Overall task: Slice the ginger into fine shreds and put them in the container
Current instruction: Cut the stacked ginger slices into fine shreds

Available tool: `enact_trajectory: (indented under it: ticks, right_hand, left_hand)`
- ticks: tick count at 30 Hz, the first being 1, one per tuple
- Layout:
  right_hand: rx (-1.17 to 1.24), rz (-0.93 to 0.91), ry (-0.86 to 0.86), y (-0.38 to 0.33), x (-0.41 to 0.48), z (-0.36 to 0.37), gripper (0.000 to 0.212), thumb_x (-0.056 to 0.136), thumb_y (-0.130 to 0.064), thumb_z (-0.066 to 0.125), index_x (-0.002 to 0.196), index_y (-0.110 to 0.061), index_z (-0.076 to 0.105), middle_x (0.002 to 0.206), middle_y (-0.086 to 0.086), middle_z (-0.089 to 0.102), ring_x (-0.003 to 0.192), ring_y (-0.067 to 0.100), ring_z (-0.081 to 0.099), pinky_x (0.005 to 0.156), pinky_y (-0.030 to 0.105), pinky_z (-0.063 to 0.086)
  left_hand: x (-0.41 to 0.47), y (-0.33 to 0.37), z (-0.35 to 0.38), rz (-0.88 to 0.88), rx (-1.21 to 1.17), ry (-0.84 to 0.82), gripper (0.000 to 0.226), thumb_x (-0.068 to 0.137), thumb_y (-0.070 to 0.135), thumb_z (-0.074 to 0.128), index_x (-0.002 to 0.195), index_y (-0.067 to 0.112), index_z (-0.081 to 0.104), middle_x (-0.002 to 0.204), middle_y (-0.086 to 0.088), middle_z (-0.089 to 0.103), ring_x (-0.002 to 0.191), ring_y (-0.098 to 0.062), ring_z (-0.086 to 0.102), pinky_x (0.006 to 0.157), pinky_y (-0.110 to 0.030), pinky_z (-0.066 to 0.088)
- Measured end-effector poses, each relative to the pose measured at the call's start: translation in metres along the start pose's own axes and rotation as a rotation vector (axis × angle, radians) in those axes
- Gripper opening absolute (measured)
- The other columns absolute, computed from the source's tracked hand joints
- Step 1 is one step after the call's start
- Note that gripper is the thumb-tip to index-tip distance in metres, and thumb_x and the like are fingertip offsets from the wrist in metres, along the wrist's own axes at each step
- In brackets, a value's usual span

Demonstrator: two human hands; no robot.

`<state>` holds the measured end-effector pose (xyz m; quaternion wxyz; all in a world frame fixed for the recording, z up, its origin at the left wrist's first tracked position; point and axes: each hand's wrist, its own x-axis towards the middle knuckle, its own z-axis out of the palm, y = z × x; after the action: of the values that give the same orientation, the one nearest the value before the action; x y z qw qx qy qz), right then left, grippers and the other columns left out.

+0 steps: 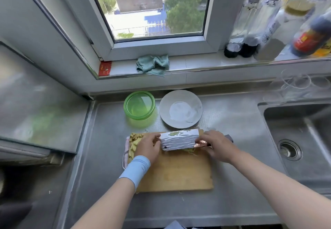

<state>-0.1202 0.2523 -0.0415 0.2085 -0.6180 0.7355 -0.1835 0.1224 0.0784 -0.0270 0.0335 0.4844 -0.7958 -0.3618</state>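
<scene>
Lying at the left end of the cutting board (pixel 179 173), the ginger slices (pixel 134 143) sit just beside the left hand (pixel 147 146), with the green container (pixel 139 108) standing behind the board. The left hand's bent fingers touch the front end of the cleaver (pixel 179 142), grip not determinable; ginger shreds (pixel 176 133) rest on the tilted blade, a grey plate (pixel 180 109) behind it. The right hand (pixel 217 144) grips the handle.
</scene>
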Motion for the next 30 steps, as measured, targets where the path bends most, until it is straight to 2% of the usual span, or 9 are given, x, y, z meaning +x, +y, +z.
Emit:
enact_trajectory:
  ticks: [3,8,10,13,17,21,24,26,30]
  right_hand:
    - [0.02,-0.007,-0.048,0.002,0.004,0.002,0.027,0.085,-0.019,0.073,0.109,-0.028,0.067,0.094,-0.016,0.053,0.088,0.018,0.052,0.078,0.036,0.043]
    - [0.048,0.109,-0.116,-0.001,0.008,0.005,0.042,0.084,-0.024,0.067,0.12,-0.035,0.048,0.102,-0.01,0.061,0.093,0.022,0.056,0.079,0.038,0.045]
    - [-0.005,0.15,-0.135,0.0,0.009,0.009,0.046,0.085,-0.028,0.064,0.124,-0.038,0.043,0.102,-0.008,0.062,0.094,0.024,0.056,0.078,0.037,0.043]
    - [-0.144,0.219,-0.111,-0.008,0.01,0.008,0.053,0.086,-0.039,0.057,0.133,-0.045,0.034,0.104,-0.013,0.059,0.101,0.024,0.053,0.082,0.037,0.041]
    - [-0.228,0.222,-0.044,-0.049,0.017,0.0,0.059,0.088,-0.029,0.056,0.142,-0.033,0.034,0.114,-0.009,0.062,0.108,0.02,0.053,0.093,0.034,0.034]
    - [-0.203,0.095,0.088,-0.108,0.042,0.022,0.052,0.078,-0.014,0.069,0.128,-0.02,0.058,0.106,-0.001,0.067,0.098,0.027,0.062,0.088,0.042,0.045]
    - [-0.161,0.025,0.029,-0.153,0.066,0.054,0.039,0.079,-0.005,0.064,0.115,-0.018,0.068,0.1,0.006,0.068,0.091,0.034,0.064,0.074,0.042,0.048]
    - [-0.169,0.036,0.012,-0.174,0.081,0.072,0.04,0.082,-0.003,0.063,0.119,-0.019,0.067,0.117,0.007,0.066,0.092,0.036,0.065,0.068,0.04,0.049]
    - [-0.283,0.18,-0.121,-0.193,0.107,0.095,0.041,0.09,-0.003,0.051,0.127,-0.018,0.055,0.132,0.006,0.05,0.106,0.032,0.062,0.077,0.04,0.052]
  left_hand:
    - [-0.001,0.001,0.002,0.016,0.028,0.025,0.033,0.092,0.016,0.06,0.123,0.024,0.066,0.115,0.003,0.07,0.11,-0.02,0.061,0.103,-0.028,0.041]
    - [-0.012,-0.004,-0.007,0.003,0.117,0.128,0.032,0.095,0.017,0.055,0.122,0.031,0.065,0.114,0.013,0.068,0.115,-0.01,0.057,0.11,-0.013,0.007]
    - [-0.012,-0.016,-0.013,-0.013,0.081,0.138,0.033,0.093,0.016,0.055,0.118,0.034,0.067,0.109,0.012,0.069,0.114,-0.012,0.056,0.118,-0.033,0.021]
    - [-0.012,-0.037,-0.029,-0.061,0.042,0.139,0.033,0.092,0.011,0.055,0.117,0.029,0.068,0.11,0.006,0.067,0.113,-0.019,0.055,0.103,-0.033,0.042]
    - [-0.012,-0.067,-0.05,-0.078,0.044,0.16,0.032,0.093,0.011,0.056,0.119,0.023,0.069,0.114,0.003,0.069,0.114,-0.023,0.055,0.099,-0.032,0.043]
    - [-0.012,-0.087,-0.055,0.014,0.089,0.132,0.03,0.09,0.008,0.06,0.115,0.019,0.071,0.115,-0.004,0.069,0.112,-0.027,0.056,0.096,-0.032,0.043]
    - [-0.014,-0.098,-0.052,0.135,0.091,0.121,0.031,0.086,0.008,0.067,0.113,0.021,0.072,0.116,-0.002,0.068,0.113,-0.026,0.056,0.096,-0.033,0.046]
    - [-0.011,-0.104,-0.052,0.185,0.093,0.118,0.033,0.085,0.011,0.069,0.116,0.024,0.071,0.116,0.001,0.066,0.114,-0.023,0.054,0.096,-0.035,0.048]
    - [0.003,-0.114,-0.056,0.306,0.114,0.083,0.035,0.085,0.013,0.069,0.118,0.023,0.07,0.111,0.002,0.065,0.109,-0.026,0.055,0.093,-0.04,0.05]
